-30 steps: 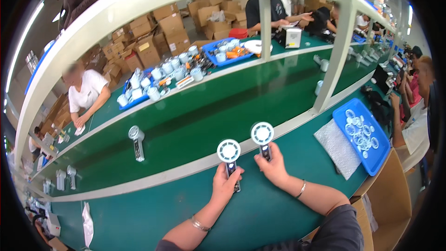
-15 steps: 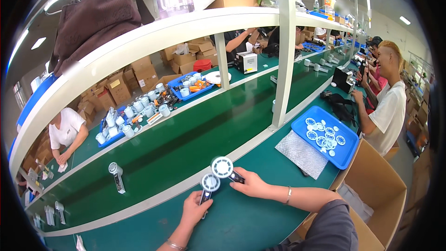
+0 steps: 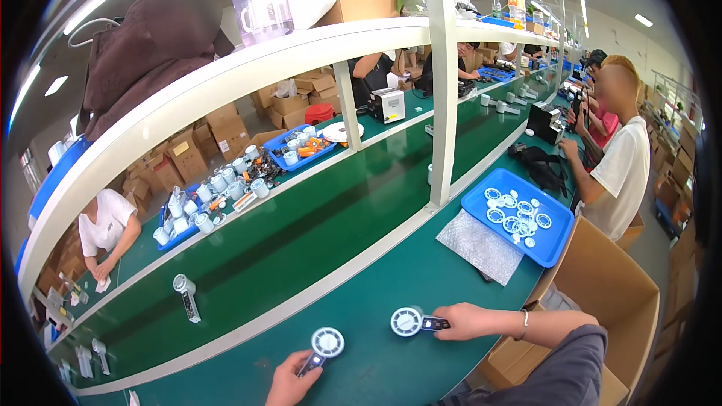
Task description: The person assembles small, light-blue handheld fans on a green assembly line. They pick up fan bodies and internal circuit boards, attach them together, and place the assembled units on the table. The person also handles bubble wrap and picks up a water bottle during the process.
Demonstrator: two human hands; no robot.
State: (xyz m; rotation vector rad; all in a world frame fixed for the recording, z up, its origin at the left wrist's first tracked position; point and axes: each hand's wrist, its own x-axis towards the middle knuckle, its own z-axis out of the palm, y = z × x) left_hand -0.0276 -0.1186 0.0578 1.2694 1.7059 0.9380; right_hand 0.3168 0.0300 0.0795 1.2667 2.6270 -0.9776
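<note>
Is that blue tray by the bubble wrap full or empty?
Partly filled: white rings lie in the blue tray, with bare blue around them.

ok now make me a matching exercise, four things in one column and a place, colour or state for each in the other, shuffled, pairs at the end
Things
1. handheld fan in the right hand
2. nearest blue tray
3. drinking bottle
4. nearest cardboard box

Place, colour or state
A. on the shelf
B. brown, open-topped
C. holds white rings
D. round head pointing left

Pairs: 1-D, 2-C, 3-A, 4-B
</note>
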